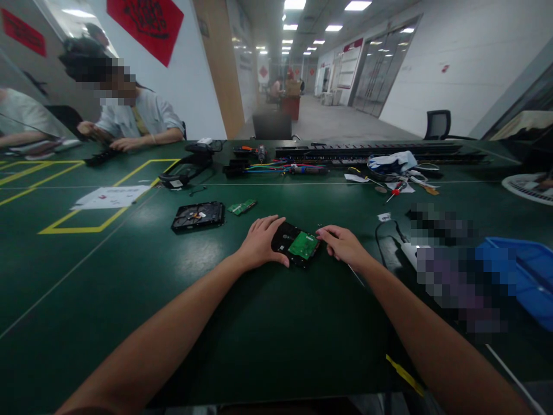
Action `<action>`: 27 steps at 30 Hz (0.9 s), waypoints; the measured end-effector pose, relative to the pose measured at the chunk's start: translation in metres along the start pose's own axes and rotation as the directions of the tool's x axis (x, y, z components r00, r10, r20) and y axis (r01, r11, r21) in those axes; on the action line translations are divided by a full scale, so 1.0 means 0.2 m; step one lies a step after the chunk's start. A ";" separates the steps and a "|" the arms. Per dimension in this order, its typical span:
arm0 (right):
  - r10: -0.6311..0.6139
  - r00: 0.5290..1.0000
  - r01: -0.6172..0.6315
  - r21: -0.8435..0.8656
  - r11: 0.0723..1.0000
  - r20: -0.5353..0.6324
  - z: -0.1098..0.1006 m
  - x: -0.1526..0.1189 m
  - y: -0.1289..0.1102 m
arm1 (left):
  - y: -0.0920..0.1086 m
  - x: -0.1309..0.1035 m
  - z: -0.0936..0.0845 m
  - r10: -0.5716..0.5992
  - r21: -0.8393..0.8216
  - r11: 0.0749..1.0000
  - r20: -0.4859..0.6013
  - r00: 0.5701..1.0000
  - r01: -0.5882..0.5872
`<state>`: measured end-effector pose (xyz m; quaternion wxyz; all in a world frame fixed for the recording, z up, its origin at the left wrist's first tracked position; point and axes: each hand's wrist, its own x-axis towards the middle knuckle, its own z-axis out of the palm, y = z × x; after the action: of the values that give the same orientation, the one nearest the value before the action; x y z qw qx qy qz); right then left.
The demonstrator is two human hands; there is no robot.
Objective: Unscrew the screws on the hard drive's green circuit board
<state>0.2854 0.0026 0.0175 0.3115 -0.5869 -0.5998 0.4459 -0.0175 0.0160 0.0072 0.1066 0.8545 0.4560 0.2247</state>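
A black hard drive with a green circuit board [304, 245] on its upper face lies on the dark green table. My left hand [261, 242] rests on the drive's left side, thumb and fingers spread around its edge. At the drive's right edge is my right hand [339, 242], its fingers pinched together; what they hold is too small to make out. Near the fingertips, a few tiny bits sit on the table. Another black drive [199, 216] lies to the left, with a loose green board [242, 207] between it and my left hand.
Toward the back are a power drill [261, 153], colored cables [276, 168] and long black strips [367, 154]. A red screwdriver [395, 193], a blue tray [522, 276] and a white paper [110, 197] lie around. A person [138, 118] sits at the far left side.
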 end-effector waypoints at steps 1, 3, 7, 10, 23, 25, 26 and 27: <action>-0.003 1.000 0.003 0.000 1.000 0.000 0.00 0.00 0.00 | -0.01 0.00 0.00 -0.015 -0.002 1.000 -0.018 1.000 0.015; -0.006 1.000 0.006 -0.003 1.000 0.005 0.00 0.00 0.00 | -0.03 0.00 0.00 -0.052 -0.010 0.999 -0.046 0.998 0.051; -0.001 1.000 0.001 0.018 1.000 -0.008 0.00 -0.02 -0.03 | -0.07 0.00 0.02 -0.154 -0.010 0.988 -0.111 0.982 0.154; 0.004 1.000 -0.003 0.045 0.999 -0.018 0.01 -0.02 -0.05 | -0.10 0.00 0.04 -0.222 0.008 0.974 -0.155 0.963 0.226; -0.097 0.963 0.007 -0.341 0.940 -0.250 -0.13 0.03 0.04 | -0.11 0.00 0.04 -0.172 -0.041 0.985 -0.205 0.963 0.167; -0.133 0.957 0.015 -0.413 0.911 -0.258 -0.15 0.03 0.03 | -0.10 0.00 0.03 -0.154 -0.055 0.988 -0.228 0.961 0.145; -0.156 0.956 0.028 -0.450 0.892 -0.249 -0.15 0.03 0.03 | -0.10 0.00 0.03 -0.144 -0.059 0.989 -0.240 0.960 0.134; -0.178 0.956 0.044 -0.485 0.873 -0.233 -0.15 0.03 0.02 | -0.09 0.01 0.03 -0.133 -0.059 0.991 -0.254 0.958 0.122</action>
<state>0.3131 0.0130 0.0251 0.2624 -0.6648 -0.6754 0.1820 -0.0268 0.0268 -0.0045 0.0790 0.7845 0.5151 0.3362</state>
